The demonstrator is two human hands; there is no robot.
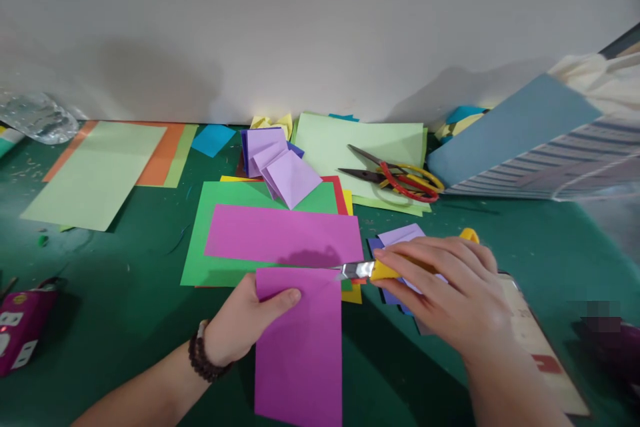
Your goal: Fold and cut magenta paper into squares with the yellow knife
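My left hand [243,320] pinches a magenta sheet of paper [300,360] near its upper left corner, thumb on top. The sheet hangs toward me, and its top edge looks folded. In my right hand [453,293] is a yellow utility knife [383,270] with its blade out. The blade meets the paper's top edge near the right corner. Just beyond lies a magenta strip [280,233] on a green sheet [195,253], with red and yellow sheets under it. Folded purple papers [400,235] are partly hidden beneath my right hand.
Lilac folded papers [293,177] lie behind the green sheet. Scissors [400,177] rest on pale green sheets [320,147]. A striped bag [520,147] stands at right. More sheets [90,173] and a purple power strip [25,327] are at left. A wall [300,27] bounds the back.
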